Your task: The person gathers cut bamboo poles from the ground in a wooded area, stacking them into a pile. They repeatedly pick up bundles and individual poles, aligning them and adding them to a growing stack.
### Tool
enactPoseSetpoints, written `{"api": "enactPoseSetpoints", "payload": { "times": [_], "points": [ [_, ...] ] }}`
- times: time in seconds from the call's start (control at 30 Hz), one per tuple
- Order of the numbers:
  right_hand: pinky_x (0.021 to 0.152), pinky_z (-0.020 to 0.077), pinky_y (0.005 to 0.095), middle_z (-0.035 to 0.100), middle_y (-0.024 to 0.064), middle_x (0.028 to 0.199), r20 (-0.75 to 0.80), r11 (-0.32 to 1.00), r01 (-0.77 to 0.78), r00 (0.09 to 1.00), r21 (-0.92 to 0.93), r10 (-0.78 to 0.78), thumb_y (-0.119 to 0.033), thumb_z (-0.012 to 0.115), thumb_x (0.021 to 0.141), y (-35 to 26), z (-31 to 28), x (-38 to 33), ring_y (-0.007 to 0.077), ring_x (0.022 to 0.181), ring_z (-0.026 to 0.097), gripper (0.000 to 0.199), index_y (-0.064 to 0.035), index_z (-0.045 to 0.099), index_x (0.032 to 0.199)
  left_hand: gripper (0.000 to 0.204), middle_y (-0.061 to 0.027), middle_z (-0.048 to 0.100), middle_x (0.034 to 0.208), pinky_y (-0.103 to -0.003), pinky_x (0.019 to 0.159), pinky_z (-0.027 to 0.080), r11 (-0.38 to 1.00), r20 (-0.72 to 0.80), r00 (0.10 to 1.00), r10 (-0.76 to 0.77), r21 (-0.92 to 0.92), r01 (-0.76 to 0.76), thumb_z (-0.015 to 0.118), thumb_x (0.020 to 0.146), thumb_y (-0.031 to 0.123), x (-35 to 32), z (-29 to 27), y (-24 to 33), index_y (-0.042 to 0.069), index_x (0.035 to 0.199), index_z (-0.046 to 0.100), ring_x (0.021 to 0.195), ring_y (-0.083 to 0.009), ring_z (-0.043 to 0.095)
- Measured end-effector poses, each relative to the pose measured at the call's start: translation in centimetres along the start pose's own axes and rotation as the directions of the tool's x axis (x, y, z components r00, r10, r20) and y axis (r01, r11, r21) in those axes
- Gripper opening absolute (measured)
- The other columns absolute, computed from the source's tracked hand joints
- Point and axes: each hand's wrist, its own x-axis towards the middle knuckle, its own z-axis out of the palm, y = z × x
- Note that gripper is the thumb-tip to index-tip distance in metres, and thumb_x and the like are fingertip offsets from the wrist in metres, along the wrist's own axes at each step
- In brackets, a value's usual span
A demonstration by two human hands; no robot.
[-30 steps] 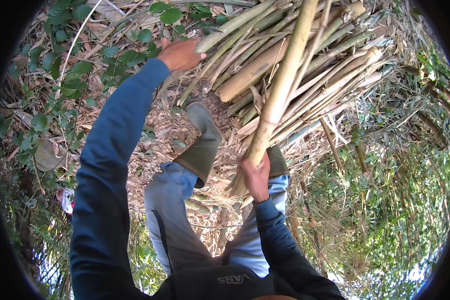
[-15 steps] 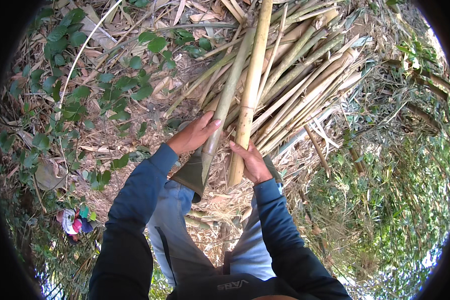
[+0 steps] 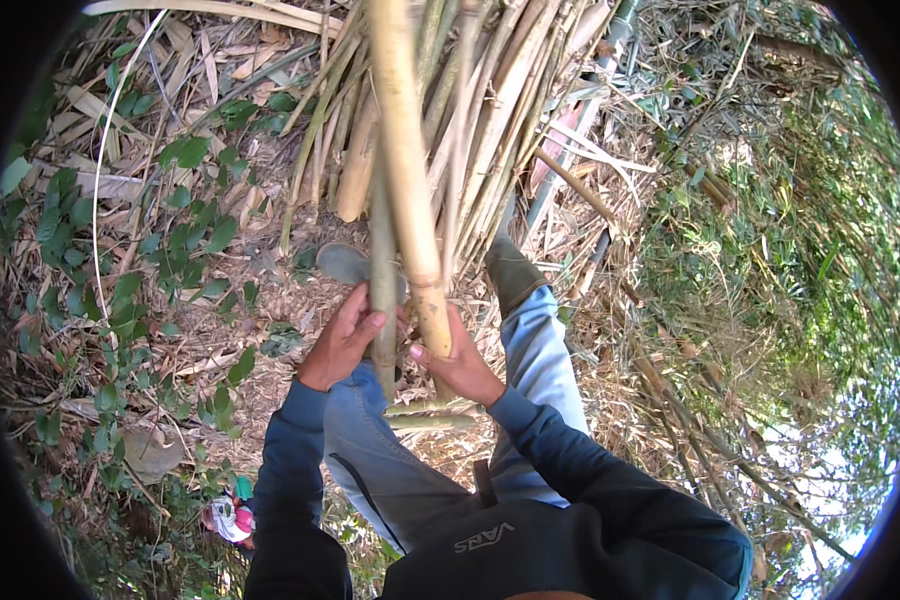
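A thick yellow bamboo pole (image 3: 410, 190) slants down toward me, its near end between my legs. My right hand (image 3: 457, 362) is closed around it just above that end, with the thumb across the front and some fingers hidden behind. To its left runs a greener bamboo pole (image 3: 382, 290). My left hand (image 3: 340, 343) grips its left side near the lower end, its fingers partly hidden. Beyond both hands lies a pile of cut bamboo stalks (image 3: 510, 110), reaching away to the top. A thinner stalk (image 3: 458, 150) beside the yellow pole is blurred.
Dry leaves and husks (image 3: 260, 340) cover the ground. Leafy green plants (image 3: 195, 235) grow on the left, dense bamboo foliage (image 3: 750, 260) on the right. My boot (image 3: 515, 275) stands beside the pile. Short bamboo pieces (image 3: 430, 421) lie between my legs. A colourful bundle (image 3: 232, 518) sits at lower left.
Both hands have come closer to my body, bringing the two poles' near ends along. The poles stand more upright in the picture. The pile appears farther left and higher as the view shifts.
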Motion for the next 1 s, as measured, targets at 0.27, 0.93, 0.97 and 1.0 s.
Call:
{"api": "enactPoseSetpoints", "payload": {
  "times": [0.27, 0.93, 0.97, 1.0],
  "points": [
    [0.081, 0.0484, 0.0299, 0.048, 0.0099, 0.126, -0.323, 0.995, 0.038, 0.944, -0.096, -0.067, -0.015, 0.067, 0.087, -0.8, -8.4, 1.2, 0.0148, 0.101, 0.052, 0.071, -0.0052, 0.023, 0.142, 0.058, -0.0208, 0.061, 0.113, -0.036, 0.087, 0.047, 0.942, -0.003, 0.986, 0.168, 0.295, -0.159, 0.053, 0.095, 0.036, 10.8, 5.4, 1.6, -0.005, 0.133, 0.040, 0.098, -0.0249, 0.062],
    [0.095, 0.0415, 0.0405, 0.047, 0.0306, 0.123, -0.417, 0.886, 0.207, 0.822, -0.415, -0.388, -0.008, 0.061, 0.082, 3.8, -9.2, 12.6, 0.0411, 0.111, 0.052, 0.073, 0.0057, 0.020, 0.141, 0.051, -0.0223, 0.059, 0.112, -0.045, 0.094, 0.041, 0.376, -0.444, 0.777, 0.447, 0.881, 0.287, 0.065, 0.081, 0.018, 20.9, 6.2, -0.3, -0.005, 0.124, 0.050, 0.107, -0.0377, 0.054],
    [0.096, 0.0405, 0.0406, 0.045, 0.0314, 0.126, -0.409, 0.836, 0.206, 0.797, -0.509, -0.445, -0.008, 0.061, 0.082, 4.5, -9.8, 13.3, 0.0413, 0.114, 0.050, 0.074, 0.0065, 0.019, 0.141, 0.051, -0.0200, 0.058, 0.113, -0.045, 0.095, 0.037, 0.346, -0.457, 0.783, 0.422, 0.880, 0.326, 0.065, 0.081, 0.018, 20.5, 5.8, -0.6, -0.004, 0.124, 0.050, 0.111, -0.0356, 0.051],
    [0.098, 0.0394, 0.0407, 0.043, 0.0322, 0.128, -0.392, 0.778, 0.199, 0.773, -0.596, -0.498, -0.008, 0.061, 0.081, 4.3, -9.8, 13.6, 0.0415, 0.116, 0.048, 0.076, 0.0073, 0.018, 0.142, 0.051, -0.0195, 0.058, 0.113, -0.046, 0.094, 0.036, 0.336, -0.462, 0.794, 0.395, 0.877, 0.344, 0.065, 0.081, 0.018, 20.0, 5.2, -1.0, -0.004, 0.125, 0.050, 0.110, -0.0349, 0.051]
  ]
}}
